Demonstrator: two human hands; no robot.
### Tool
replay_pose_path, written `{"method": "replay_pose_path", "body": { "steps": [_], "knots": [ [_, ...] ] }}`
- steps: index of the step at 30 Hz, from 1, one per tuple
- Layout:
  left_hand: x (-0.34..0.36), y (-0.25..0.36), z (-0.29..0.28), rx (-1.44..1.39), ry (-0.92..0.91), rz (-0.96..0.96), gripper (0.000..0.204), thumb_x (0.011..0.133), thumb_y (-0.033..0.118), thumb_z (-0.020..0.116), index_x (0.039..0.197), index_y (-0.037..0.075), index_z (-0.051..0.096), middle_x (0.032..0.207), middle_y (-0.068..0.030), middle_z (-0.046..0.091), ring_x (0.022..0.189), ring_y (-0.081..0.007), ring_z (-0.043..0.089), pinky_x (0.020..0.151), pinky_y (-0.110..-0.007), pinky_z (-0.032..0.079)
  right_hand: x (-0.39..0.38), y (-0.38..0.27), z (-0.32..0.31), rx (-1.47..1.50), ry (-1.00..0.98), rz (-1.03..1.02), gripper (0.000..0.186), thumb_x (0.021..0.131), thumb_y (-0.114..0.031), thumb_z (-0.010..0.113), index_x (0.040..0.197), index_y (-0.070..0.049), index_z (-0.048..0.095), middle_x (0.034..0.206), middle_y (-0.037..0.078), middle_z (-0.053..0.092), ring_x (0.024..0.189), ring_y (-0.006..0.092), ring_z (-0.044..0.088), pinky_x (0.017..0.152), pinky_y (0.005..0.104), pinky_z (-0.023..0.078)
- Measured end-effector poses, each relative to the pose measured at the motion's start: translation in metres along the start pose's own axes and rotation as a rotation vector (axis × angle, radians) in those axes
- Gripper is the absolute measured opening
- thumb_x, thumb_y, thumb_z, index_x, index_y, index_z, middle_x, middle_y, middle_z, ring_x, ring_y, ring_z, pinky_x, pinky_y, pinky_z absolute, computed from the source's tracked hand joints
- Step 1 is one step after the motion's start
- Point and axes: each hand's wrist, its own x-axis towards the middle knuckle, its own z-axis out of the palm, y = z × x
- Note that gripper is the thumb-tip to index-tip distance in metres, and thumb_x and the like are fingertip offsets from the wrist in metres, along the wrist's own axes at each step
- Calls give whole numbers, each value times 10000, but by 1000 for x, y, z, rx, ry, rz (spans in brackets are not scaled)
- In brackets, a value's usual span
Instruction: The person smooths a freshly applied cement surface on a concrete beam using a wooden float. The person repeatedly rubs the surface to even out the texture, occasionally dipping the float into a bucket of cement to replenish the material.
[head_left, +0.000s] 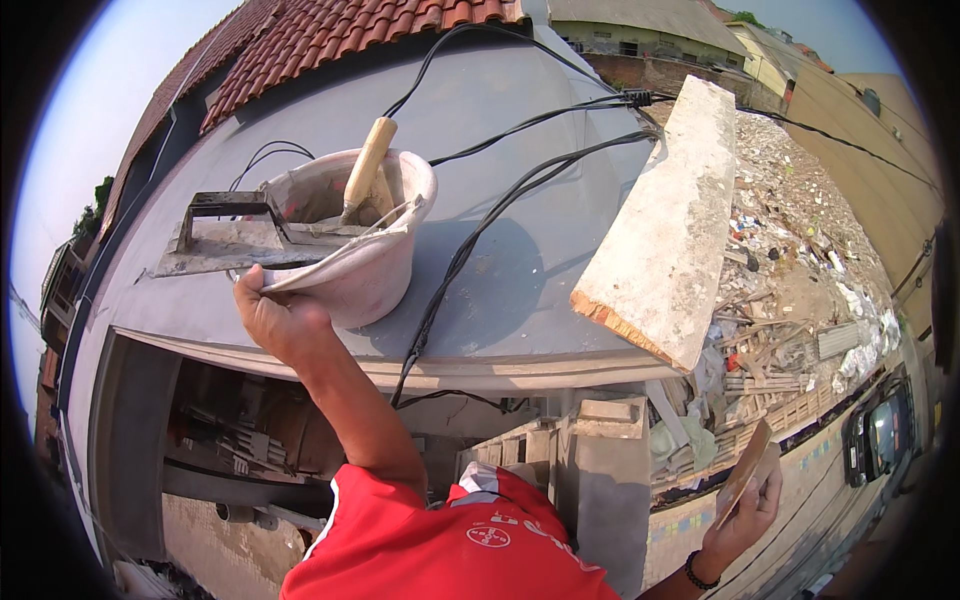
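My left hand (285,322) pinches the near rim of a whitish, mortar-smeared bucket (375,290), thumb on top and fingers below. The bucket rests on a grey surface and looks slightly squashed at the rim. A trowel (369,165) stands inside it with its wooden handle up. Across the bucket's left rim lies a flat plastering float (225,248) with a dark, box-shaped handle, crusted with mortar. Low at the right, my right hand (752,508) is closed round a thin, flat brown piece (742,472), seen nearly edge-on; its material cannot be made out.
Black cables (470,240) run over the grey surface (500,345) beside the bucket. A pale, mortar-stained plank (665,235) juts past its right edge. Below lie rubble-strewn ground (800,270) and a parked vehicle (885,435). A red tiled roof (330,50) rises behind.
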Motion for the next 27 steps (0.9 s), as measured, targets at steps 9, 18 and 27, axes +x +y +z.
{"method": "replay_pose_path", "body": {
  "steps": [9,18,27],
  "knots": [
    [-2,25,42,-116,-50,-40,96,802,39,621,866,-9,567,871,-88,583,837,-240,607,856,-396,514,1,1,-1,-21,3,-39,543,952,-185,587,1370,128,436,1216,170,593,1039,195,605,853,300,500],
    [-30,54,145,-314,-252,-323,220,851,23,618,1015,-47,489,978,-156,534,998,-275,566,1017,-458,440,8,0,-27,38,19,-138,475,986,-156,557,1374,95,448,1220,138,591,1044,174,604,873,300,500],
    [-114,39,200,-577,-699,-792,230,866,17,566,1064,-97,546,1071,-242,631,977,-363,643,959,-511,513,11,-14,-71,118,290,-316,462,992,-131,497,1397,82,434,1248,145,580,1079,201,605,888,321,513]
  ]
}}
